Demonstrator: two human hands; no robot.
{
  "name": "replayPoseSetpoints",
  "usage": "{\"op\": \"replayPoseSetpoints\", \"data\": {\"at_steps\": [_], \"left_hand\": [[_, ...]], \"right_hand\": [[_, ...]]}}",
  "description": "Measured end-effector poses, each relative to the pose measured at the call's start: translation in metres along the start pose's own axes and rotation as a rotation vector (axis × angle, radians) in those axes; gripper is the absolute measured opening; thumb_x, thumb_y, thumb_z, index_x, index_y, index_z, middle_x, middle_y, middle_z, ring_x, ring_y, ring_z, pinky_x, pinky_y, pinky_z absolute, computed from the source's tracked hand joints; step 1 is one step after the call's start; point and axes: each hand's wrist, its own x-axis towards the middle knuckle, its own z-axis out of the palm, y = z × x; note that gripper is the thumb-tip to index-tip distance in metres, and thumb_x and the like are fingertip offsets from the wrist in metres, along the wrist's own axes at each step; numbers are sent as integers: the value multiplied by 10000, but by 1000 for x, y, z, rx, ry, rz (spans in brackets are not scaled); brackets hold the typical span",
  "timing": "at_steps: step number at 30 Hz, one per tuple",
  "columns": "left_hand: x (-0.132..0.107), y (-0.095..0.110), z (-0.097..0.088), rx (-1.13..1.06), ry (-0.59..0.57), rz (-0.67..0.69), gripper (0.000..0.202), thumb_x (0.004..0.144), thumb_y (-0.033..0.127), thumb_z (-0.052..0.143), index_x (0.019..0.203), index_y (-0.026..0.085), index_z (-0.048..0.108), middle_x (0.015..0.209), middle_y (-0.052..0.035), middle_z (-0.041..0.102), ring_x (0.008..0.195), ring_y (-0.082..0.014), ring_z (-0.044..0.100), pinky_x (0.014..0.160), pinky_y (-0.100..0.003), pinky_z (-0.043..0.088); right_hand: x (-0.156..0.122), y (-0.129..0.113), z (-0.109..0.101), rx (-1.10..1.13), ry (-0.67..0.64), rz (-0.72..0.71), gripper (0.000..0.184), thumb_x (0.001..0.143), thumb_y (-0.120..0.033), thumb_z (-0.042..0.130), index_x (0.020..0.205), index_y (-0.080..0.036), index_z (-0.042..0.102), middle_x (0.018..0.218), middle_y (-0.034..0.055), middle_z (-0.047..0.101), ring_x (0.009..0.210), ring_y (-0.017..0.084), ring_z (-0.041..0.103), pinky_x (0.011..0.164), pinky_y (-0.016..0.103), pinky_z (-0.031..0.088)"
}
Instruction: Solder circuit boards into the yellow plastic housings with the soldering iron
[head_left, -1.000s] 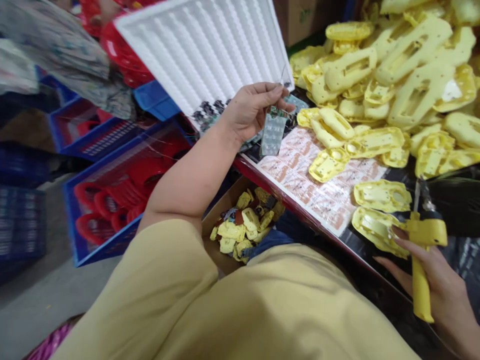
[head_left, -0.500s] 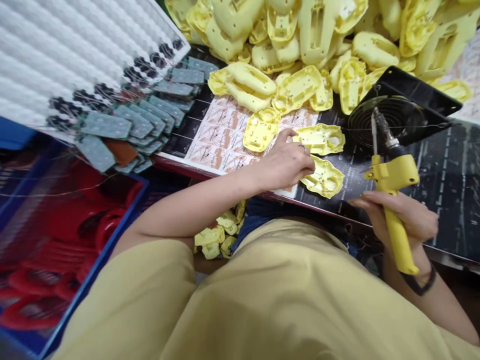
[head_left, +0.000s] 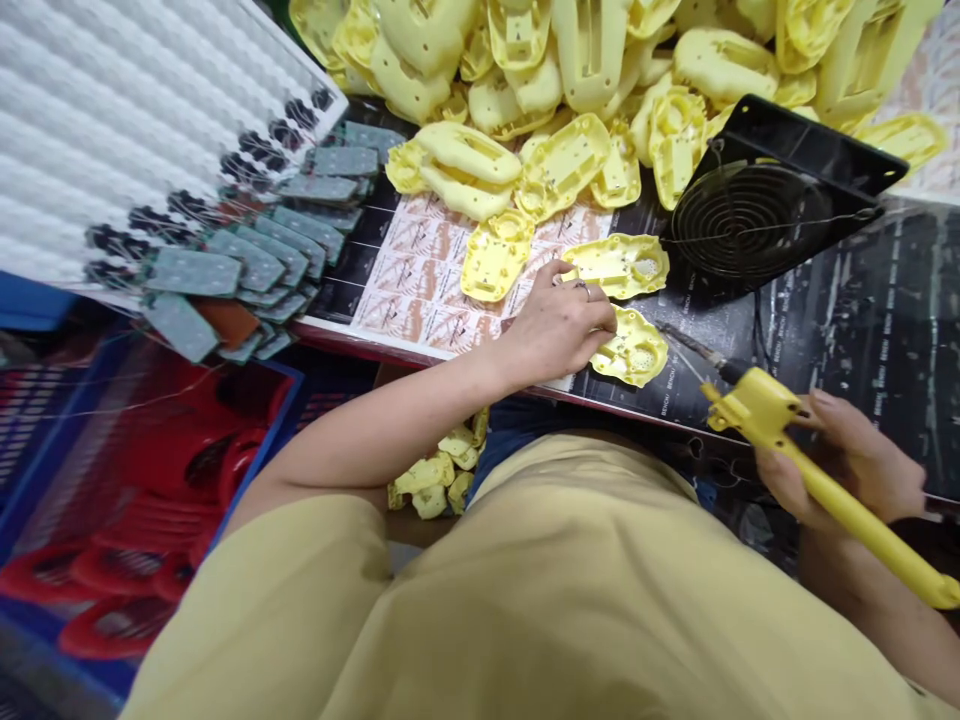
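Note:
My left hand [head_left: 566, 318] rests at the bench's front edge, fingers curled over the left end of the nearer yellow plastic shell half [head_left: 634, 348]; its fingertips are partly hidden. Just beyond, a second yellow shell half [head_left: 621, 266] lies open side up beside my index finger. In my right hand [head_left: 877, 465] is a yellow soldering gun [head_left: 761, 408], gripped round its handle. Its dark tip slants left, close to the nearer shell's right end, with a thin wire or feed tube alongside. Another shell half [head_left: 496, 256] lies on the printed paper to the left.
A black fan [head_left: 780, 200] stands behind the soldering gun. Yellow shells [head_left: 517, 90] are heaped along the back. Green circuit boards [head_left: 195, 272] with wires lie by a white ridged sheet [head_left: 135, 120] at left. Below it, a blue crate [head_left: 259, 420] holds red plastic parts [head_left: 161, 440].
My right hand has tilted the soldering gun from upright to leaning left, bringing its tip from the fan toward the nearer shell. My left hand stays by the shells. The view has shifted slightly.

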Motion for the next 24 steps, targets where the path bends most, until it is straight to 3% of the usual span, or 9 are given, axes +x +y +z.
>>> {"op": "replayPoseSetpoints", "data": {"at_steps": [3,9,14,21,24], "left_hand": [[1,0,2,-21,4,0,268,939,188,508,847,232,756,917,-28,793,887,-214,705,1155,-547,371],[0,-2,4,-43,-3,-37,248,937,208,533,885,232,774,935,-18,800,871,-206,703,1164,-538,359],[0,-3,4,-69,-7,-53,228,939,228,549,907,229,775,955,-20,800,897,-208,706,1180,-548,343],[3,-1,4,-41,-10,-22,246,920,194,541,859,239,774,956,-26,802,922,-229,707,1172,-574,347],[3,-1,4,-39,-5,-23,239,914,191,542,848,237,767,944,-22,797,923,-226,708,1175,-571,355]], "right_hand": [[2,-3,10,93,23,-6,586,782,-198,886,1333,-236,689,861,25,783,654,202,743,527,291,609],[-1,-2,15,125,-43,11,272,767,-173,899,938,-260,706,764,-29,761,640,193,751,529,297,635],[3,-2,13,126,-63,-6,239,797,-176,878,929,-251,694,784,-23,768,653,173,750,526,258,616],[-2,5,7,73,-275,-19,129,901,-259,790,946,-249,669,807,-4,761,746,172,767,655,275,642],[-5,7,-1,76,-243,-31,116,905,-242,778,952,-252,673,821,2,760,754,170,761,653,272,634]]}}
